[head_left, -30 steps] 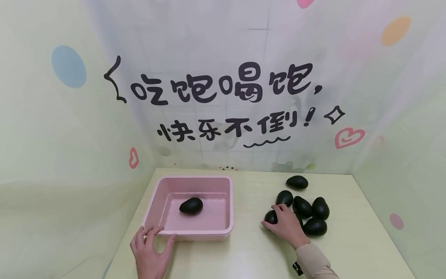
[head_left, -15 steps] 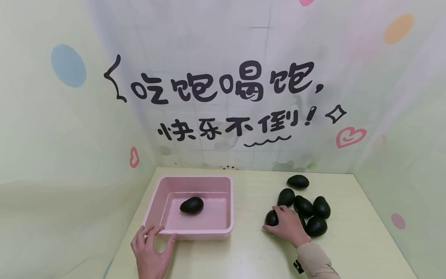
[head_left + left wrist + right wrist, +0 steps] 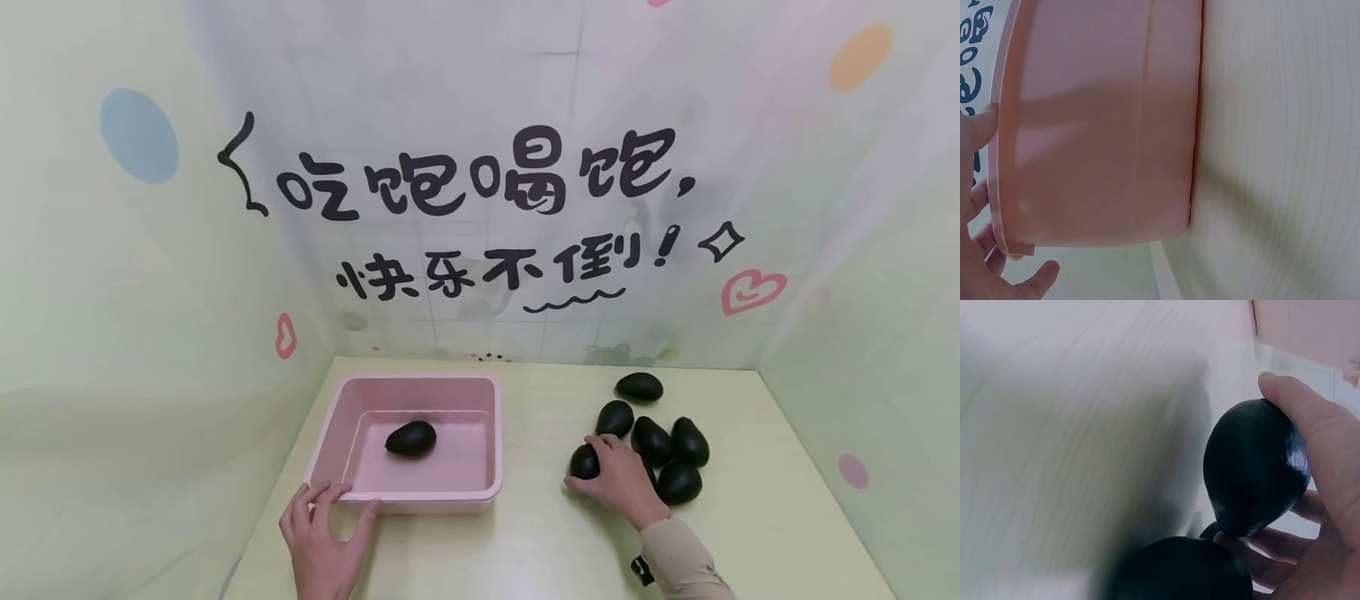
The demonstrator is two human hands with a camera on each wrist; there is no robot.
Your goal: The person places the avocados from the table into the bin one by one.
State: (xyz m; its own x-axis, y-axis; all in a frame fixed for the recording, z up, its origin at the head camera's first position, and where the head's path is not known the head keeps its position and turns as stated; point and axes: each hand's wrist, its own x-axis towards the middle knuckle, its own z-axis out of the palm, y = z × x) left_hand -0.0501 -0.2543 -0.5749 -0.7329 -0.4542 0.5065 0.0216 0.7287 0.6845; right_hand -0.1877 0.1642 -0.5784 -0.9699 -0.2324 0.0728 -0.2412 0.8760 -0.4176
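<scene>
Right of the pink bin (image 3: 420,498), at the left edge of a loose cluster of avocados (image 3: 652,442), I find one black avocado (image 3: 584,462) in the grasp of the right hand (image 3: 621,479). Thumb and fingers are clamped on it from opposite sides; my right wrist view agrees. Whether it bears on the tabletop (image 3: 540,550) or is slightly raised, I cannot tell.

I judge the governing relation to be a lateral one. The bin lies to the left of the grasped avocado, whose position is level with the bin's nearer half, and a strip of tabletop separates the two. The right hand is plainly the nearer to that avocado. The left hand (image 3: 322,533) is well apart from it, at the bin's near left corner, fingers spread and touching the rim; I see it carrying nothing.

Regarding the long axis: my right wrist view shows it aslant, broad end beside the thumb, narrow end toward the fingers and next to a neighbouring avocado (image 3: 1182,572). My head view shows the piece partly covered, so I cannot certify the axis against the bin. I assess some risk of the fingers nudging that neighbour.

Also noted: a single avocado inside the bin (image 3: 411,439), narrow end to the left.
</scene>
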